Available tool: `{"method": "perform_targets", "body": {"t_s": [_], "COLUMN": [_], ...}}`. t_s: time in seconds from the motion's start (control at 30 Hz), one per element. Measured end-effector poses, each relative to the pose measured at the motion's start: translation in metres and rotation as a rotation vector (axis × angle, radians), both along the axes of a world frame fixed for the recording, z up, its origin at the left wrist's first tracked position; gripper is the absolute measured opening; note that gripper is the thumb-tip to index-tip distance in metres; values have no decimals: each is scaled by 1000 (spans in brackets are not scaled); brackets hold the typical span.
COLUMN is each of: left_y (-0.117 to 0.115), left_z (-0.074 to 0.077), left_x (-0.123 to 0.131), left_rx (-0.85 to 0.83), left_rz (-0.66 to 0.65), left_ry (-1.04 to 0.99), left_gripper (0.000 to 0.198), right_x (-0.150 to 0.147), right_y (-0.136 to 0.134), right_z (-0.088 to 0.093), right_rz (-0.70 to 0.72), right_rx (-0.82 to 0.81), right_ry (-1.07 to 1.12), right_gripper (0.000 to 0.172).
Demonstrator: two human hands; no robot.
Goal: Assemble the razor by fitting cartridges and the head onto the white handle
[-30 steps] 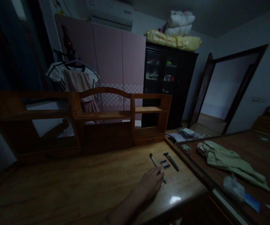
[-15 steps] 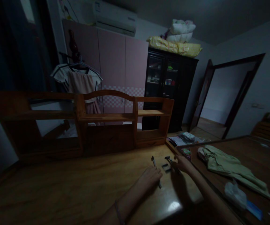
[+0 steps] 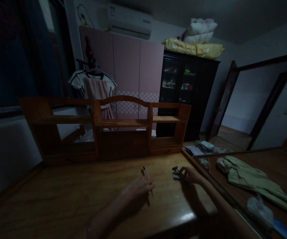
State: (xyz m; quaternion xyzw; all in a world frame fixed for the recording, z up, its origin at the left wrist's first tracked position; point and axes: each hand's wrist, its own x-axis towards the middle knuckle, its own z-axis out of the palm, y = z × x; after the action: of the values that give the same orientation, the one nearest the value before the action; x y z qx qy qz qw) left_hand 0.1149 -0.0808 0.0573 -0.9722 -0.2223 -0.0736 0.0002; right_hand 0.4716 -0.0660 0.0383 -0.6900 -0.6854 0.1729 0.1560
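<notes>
My left hand (image 3: 139, 186) is closed round a slim pale toothbrush (image 3: 146, 172) with a dark head, held just over the wooden desk (image 3: 103, 186). Its head points away from me, and the fingers cover its middle. To the right, my right hand (image 3: 191, 175) pinches a dark razor (image 3: 179, 171) with a T-shaped head, which is tilted toward the left. Close under the razor lies a small rectangular piece (image 3: 176, 176), too dim to name.
A wooden shelf unit (image 3: 123, 124) stands along the desk's back edge. Right of the desk, a lower brown surface holds green clothing (image 3: 252, 177), a white plastic bag (image 3: 259, 209) and a blue packet (image 3: 282, 229). Papers (image 3: 194, 150) lie at the desk's back right corner.
My left hand has moved left with the toothbrush, away from the razor, and lifted it off the desk. My right hand stays near the same spot with the razor. The view has turned slightly left.
</notes>
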Motion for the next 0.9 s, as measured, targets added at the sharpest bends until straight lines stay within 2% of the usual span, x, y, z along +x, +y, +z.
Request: {"method": "perform_targets", "body": {"t_s": [0.1, 0.2, 0.3, 0.4, 0.5, 0.6, 0.73, 0.8, 0.9], "left_y": [2, -2, -8, -11, -11, -14, -17, -13, -6], "left_z": [0, 4, 6, 0, -6, -4, 2, 5, 9], "left_x": [-55, -102, -136, -158, -169, -171, -164, -156, -145], "left_rx": [-22, -59, -56, -58, -64, -57, -23, -5, 10], "left_rz": [148, 262, 319, 391, 433, 420, 377, 362, 361], "left_ry": [18, 28, -13, 32, 95, 88, 49, 35, 52], "left_gripper": [15, 13, 20, 25, 26, 27, 27, 28, 25], "right_x": [-39, -91, -149, -206, -253, -278, -280, -274, -268], "right_y": [8, 22, 36, 44, 46, 44, 37, 32, 25], "right_z": [5, 7, 4, -3, -9, -14, -22, -26, -30], "right_rz": [105, 194, 287, 407, 439, 408, 201, 154, 108], "right_rx": [-36, -72, -81, 8, 48, 80, 138, 147, 161], "right_ry": [18, 42, 60, 74, 94, 123, 122, 115, 89], "right_gripper": [37, 39, 39, 35, 33, 35, 24, 14, 10]}}
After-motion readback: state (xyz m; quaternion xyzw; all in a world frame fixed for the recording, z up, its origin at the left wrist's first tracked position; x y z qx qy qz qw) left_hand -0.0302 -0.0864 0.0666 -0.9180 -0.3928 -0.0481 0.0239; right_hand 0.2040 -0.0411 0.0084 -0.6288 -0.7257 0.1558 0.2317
